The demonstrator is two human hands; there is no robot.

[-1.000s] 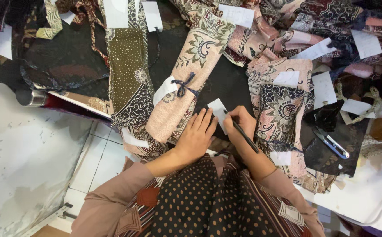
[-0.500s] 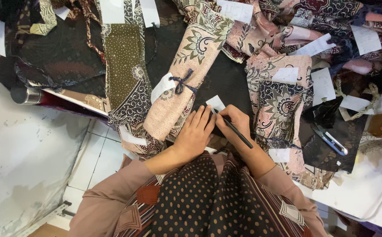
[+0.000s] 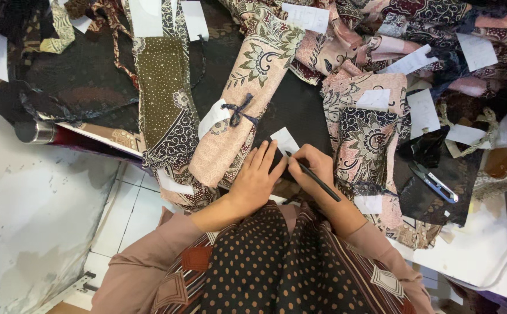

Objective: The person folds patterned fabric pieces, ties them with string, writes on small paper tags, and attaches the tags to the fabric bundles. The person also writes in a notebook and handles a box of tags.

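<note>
Right hand (image 3: 317, 168) pinches black pen (image 3: 316, 179), tip now on small white paper slip (image 3: 284, 141) lying on dark cloth, centre tabletop. Left hand (image 3: 257, 179), fingers spread, stays flat beside slip. Hands barely shifted since 0.5 s ago.

The person wears a long-sleeved top in a dusty pink-brown colour, and the sleeves reach down to the wrists of the left hand (image 3: 257, 180) and the right hand (image 3: 314, 170). Over the chest and shoulders hangs a dark brown scarf with small orange-tan dots. Its edges have brown stripes and diamond shapes, one rust-red and the others pale.
</note>
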